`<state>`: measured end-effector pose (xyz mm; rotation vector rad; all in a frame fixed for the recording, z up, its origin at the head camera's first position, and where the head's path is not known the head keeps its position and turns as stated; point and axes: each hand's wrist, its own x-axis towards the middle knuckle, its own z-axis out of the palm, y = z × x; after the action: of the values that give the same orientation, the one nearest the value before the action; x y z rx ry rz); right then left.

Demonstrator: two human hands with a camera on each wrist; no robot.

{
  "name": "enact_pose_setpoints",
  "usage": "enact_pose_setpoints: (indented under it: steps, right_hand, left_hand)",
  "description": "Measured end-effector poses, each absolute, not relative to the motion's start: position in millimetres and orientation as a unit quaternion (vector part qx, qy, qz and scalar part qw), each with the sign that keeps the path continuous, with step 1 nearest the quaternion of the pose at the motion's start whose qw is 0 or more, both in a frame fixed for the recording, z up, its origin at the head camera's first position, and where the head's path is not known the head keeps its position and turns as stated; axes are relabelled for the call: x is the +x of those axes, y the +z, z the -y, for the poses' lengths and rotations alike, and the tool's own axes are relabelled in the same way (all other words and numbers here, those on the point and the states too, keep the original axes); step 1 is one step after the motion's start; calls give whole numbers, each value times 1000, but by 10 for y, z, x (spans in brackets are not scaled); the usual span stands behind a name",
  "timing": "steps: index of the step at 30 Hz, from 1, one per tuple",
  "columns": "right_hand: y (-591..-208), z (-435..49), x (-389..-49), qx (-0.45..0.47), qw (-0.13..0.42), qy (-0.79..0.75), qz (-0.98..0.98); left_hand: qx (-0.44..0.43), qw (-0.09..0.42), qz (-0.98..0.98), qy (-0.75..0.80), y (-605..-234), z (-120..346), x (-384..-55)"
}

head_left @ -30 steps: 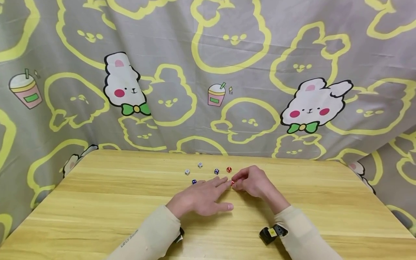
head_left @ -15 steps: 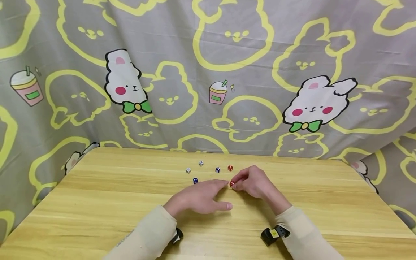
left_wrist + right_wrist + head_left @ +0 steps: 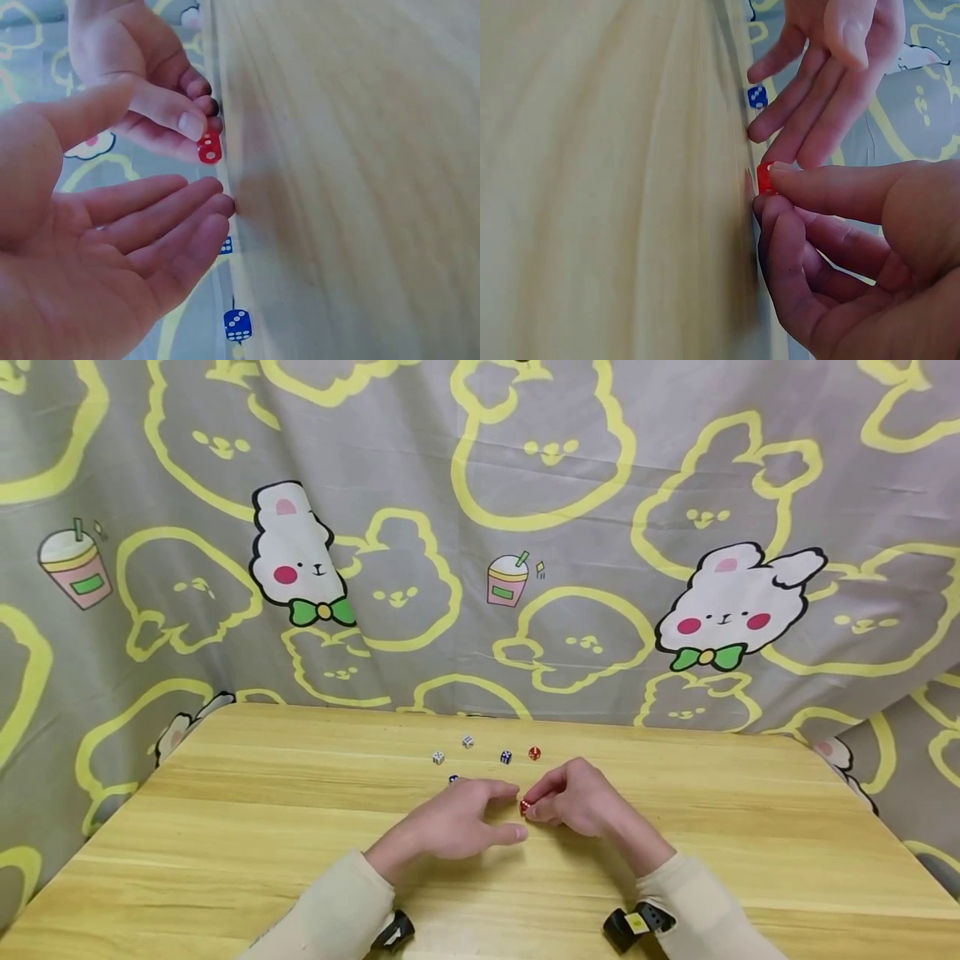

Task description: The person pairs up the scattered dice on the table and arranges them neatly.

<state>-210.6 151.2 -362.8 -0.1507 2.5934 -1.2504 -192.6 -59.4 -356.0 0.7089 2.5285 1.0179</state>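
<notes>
Between thumb and fingertips my right hand [image 3: 583, 797] pinches a red die [image 3: 524, 807] with white pips, low over the wooden table. The left wrist view shows that die [image 3: 210, 148] just beyond my left fingertips. My left hand [image 3: 463, 820] is open beside it, fingers extended and thumb spread, holding nothing. A blue die [image 3: 453, 779] sits behind the left hand, partly hidden by it. Farther back are a second blue die [image 3: 506, 757], another red die [image 3: 535, 752] and two white dice, one nearer [image 3: 438, 757] and one farther [image 3: 468, 742].
The wooden table [image 3: 225, 827] stretches to both sides of the hands. A grey curtain [image 3: 420, 485] with yellow outlines and white rabbit figures hangs along its back edge. Each wrist carries a black camera, the right one [image 3: 626, 928] with a yellow label.
My right hand has drawn the pinched red die toward me and slightly left. My left hand has pulled back a little to the left. The other dice stay where they were.
</notes>
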Motion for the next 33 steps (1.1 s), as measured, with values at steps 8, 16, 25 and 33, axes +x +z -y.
enact_pose_setpoints:
  steps: [8,16,25,33]
  right_hand:
    - [-3674,-1463,-1985,-80,138,-460,-873]
    - [-3671,-1395,-1905,-72,148,-459,-873]
    - [-3687,-1365,-1815,-70,153,-455,-874]
    - [-3698,-1382,-1666,-80,168,-480,-857]
  left_hand:
    - [207,167,-861,433,-3576,595,-1889]
    - [133,187,-842,488,-3641,617,-1834]
    - [104,198,-830,512,-3691,645,-1784]
    - [94,223,-808,537,-3709,630,-1733]
